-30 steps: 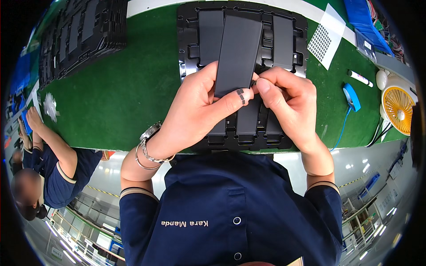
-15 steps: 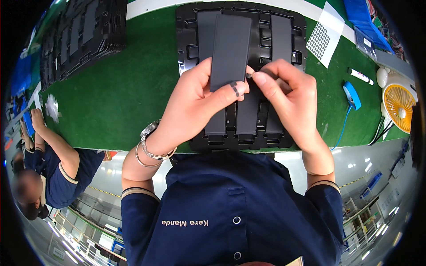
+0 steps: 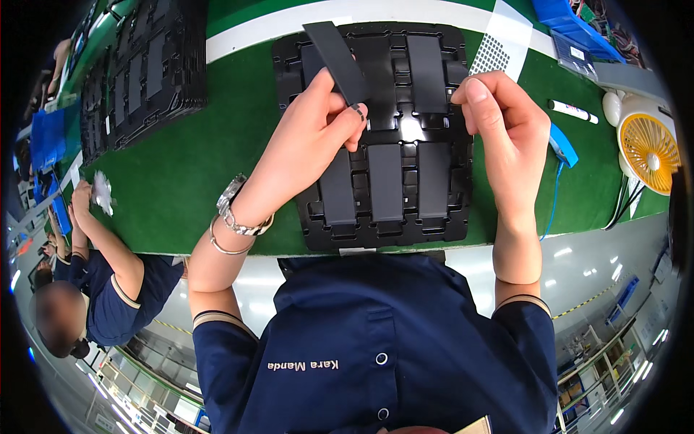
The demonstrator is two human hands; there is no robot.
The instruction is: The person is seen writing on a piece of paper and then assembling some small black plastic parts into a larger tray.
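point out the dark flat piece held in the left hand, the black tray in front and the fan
Held dark flat piece (image 3: 337, 61): head view, middle of its visible surface.
Black tray (image 3: 412, 130): head view, shiny bare band between its two rows.
Fan (image 3: 650, 156): head view, middle of its yellow grille.

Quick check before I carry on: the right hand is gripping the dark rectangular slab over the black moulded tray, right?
Not quite: the head view shows the left hand gripping the dark rectangular slab over the black moulded tray.
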